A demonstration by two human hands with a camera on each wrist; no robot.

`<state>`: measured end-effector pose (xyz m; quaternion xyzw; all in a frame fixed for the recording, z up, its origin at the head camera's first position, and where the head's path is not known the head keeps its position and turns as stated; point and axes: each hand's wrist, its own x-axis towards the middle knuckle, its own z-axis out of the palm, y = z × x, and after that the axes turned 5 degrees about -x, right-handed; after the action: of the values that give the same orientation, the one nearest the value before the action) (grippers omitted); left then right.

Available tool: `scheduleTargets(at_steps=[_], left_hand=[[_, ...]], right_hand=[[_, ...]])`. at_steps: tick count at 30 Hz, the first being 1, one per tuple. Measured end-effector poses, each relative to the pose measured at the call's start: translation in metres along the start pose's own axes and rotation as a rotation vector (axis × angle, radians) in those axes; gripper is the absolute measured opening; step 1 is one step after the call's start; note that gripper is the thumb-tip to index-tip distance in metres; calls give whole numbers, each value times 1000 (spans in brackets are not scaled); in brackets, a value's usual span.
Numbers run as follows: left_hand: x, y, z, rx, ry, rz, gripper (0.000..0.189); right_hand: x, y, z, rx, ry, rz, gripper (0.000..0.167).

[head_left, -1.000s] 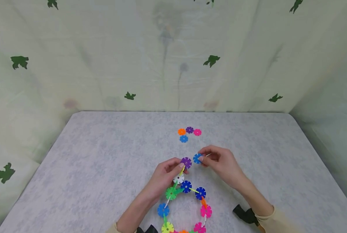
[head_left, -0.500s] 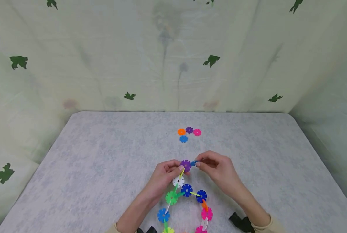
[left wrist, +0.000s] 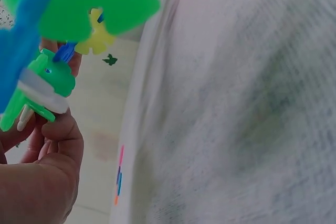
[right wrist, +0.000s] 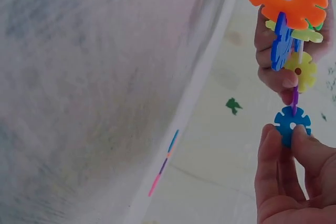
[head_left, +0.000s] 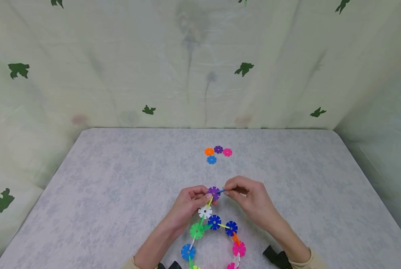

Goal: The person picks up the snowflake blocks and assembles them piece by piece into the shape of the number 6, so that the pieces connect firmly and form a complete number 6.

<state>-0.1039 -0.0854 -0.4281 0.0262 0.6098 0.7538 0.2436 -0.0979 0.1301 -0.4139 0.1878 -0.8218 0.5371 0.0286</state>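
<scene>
My left hand (head_left: 187, 205) pinches a purple notched disc (head_left: 214, 193) at the end of a chain of interlocking discs. My right hand (head_left: 250, 198) pinches a blue notched disc (right wrist: 292, 124) between thumb and fingers, edge-on in the head view. In the right wrist view the blue disc's upper edge meets the purple disc (right wrist: 295, 100). Below the purple disc hang a yellow disc and a white disc (head_left: 205, 212), leading to a green disc (head_left: 197, 231). From there a loop of linked discs, with dark blue (head_left: 214, 222), pink (head_left: 238, 249) and light blue (head_left: 188, 252) ones, runs out of the bottom edge.
Farther back on the grey table (head_left: 136, 168) lie loose discs: orange (head_left: 209, 151), purple (head_left: 218, 149), pink (head_left: 227, 152) and blue (head_left: 212, 160). A pale curtain (head_left: 119, 74) with green leaf shapes stands behind the table and along both sides.
My right hand has moved left and slightly down, bringing the blue disc, turned edge-on, from apart to the purple disc's edge. The chain has shifted slightly down in view.
</scene>
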Motion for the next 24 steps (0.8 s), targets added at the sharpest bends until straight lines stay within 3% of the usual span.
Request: scheduleTargets(at_steps=[6, 10, 13, 18, 24], left_hand=[[-1, 2, 0, -12, -8, -15, 16], [0, 2, 0, -3, -5, -26, 17], [0, 1, -1, 8, 1, -9, 22], [0, 1, -3, 35, -12, 0, 33], [3, 0, -2, 31, -29, -9, 31]], right_hand=[[3, 7, -6, 88, -73, 86, 10], [14, 16, -16, 132, -147, 150, 21], [32, 24, -26, 140, -159, 165, 27], [72, 42, -42, -10, -170, 156, 26], [112, 63, -45, -345, -216, 232, 31]])
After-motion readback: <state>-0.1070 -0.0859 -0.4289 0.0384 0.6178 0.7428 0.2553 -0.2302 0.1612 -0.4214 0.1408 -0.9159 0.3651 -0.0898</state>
